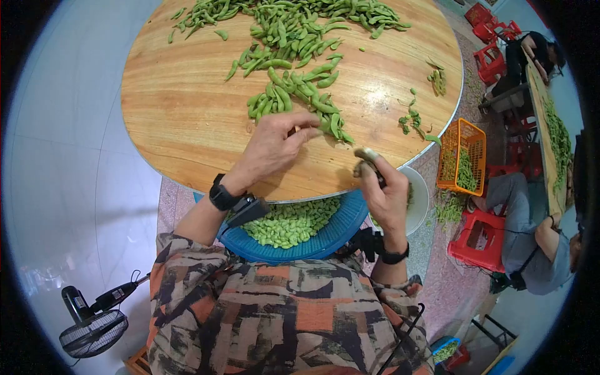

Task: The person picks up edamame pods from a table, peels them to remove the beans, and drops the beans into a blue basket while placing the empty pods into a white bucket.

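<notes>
Green bean pods [281, 94] lie in a loose heap on the round wooden table [181, 112]. My left hand [278, 147] is over the near end of the heap, its thumb and forefinger bent close together beside some pods; what they hold, if anything, is hidden. My right hand [382, 187], at the table's near edge, has its fingers curled round something dark that I cannot make out; the fingertips look stained. Below the edge, a blue basket [344, 228] holds shelled green beans [290, 224]. A white bucket [420, 200] is partly behind my right hand.
Pod scraps [412, 119] lie on the table's right side. An orange crate [462, 153] with pods and a red stool [478, 240] stand on the floor to the right. Two people sit at another table [540, 106]. A fan [94, 331] is lower left.
</notes>
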Available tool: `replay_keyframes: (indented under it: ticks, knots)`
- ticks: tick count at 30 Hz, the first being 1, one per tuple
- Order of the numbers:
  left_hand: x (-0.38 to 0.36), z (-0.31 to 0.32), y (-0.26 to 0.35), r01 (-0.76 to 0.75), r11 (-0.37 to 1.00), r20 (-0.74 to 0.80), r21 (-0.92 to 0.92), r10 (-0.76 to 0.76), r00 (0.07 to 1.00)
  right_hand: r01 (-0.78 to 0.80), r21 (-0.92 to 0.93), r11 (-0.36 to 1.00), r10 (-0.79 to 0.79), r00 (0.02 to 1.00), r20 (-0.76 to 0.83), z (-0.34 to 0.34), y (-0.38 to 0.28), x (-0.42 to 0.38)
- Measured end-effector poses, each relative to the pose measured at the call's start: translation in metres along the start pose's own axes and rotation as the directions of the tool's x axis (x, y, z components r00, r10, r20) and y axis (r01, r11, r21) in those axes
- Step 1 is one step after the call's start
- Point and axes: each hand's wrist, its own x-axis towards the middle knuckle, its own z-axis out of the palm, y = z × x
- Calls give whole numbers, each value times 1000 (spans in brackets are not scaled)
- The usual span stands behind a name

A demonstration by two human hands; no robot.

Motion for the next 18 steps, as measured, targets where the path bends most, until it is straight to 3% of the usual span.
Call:
replay_keyframes:
  ticks: [1, 2, 3, 4, 7, 8, 10, 14, 15, 16, 17, 18]
  knots:
    - [-7, -1, 6, 213, 957, 120, -198, -192, 974, -4, 1, 1000, 4, 1000, 0, 9, -1, 4]
    - [-14, 2, 6, 215, 957, 121, -196, -194, 973, -62, 154, 986, 53, 997, 61, 17, -3, 9]
    - [-22, 6, 5, 295, 903, 165, -312, -254, 953, -126, 300, 946, 91, 988, 129, 22, -3, 11]
    - [-29, 8, 5, 371, 829, 213, -418, -308, 927, -301, 440, 846, 190, 942, 278, 23, -7, 11]
    - [-41, 8, 14, 485, 714, 202, -505, -448, 871, -312, 453, 835, 187, 935, 300, 34, -15, 13]
    - [-45, 11, 15, 486, 712, 202, -507, -450, 870, -315, 451, 835, 189, 934, 303, 35, -15, 14]
    - [-52, 18, 14, 291, 861, -14, -417, -326, 945, -358, 414, 837, 229, 916, 330, 37, -13, 14]
    - [-56, 18, 12, 202, 914, -54, -352, -235, 970, -352, 459, 816, 175, 907, 383, 32, -5, 17]
    - [-58, 15, 6, 372, 630, 170, -681, -358, 918, -433, 529, 730, 178, 868, 465, 28, 0, 18]
    - [-59, 13, 2, 509, 214, 416, -834, -363, 834, -512, 584, 630, 165, 823, 543, 26, 2, 18]
    - [-60, 17, 0, 509, 213, 416, -834, -363, 834, -512, 584, 630, 165, 823, 544, 26, 2, 19]
    - [-61, 21, -2, 506, 71, 462, -860, -314, 830, -545, 601, 584, 173, 808, 564, 25, 2, 19]
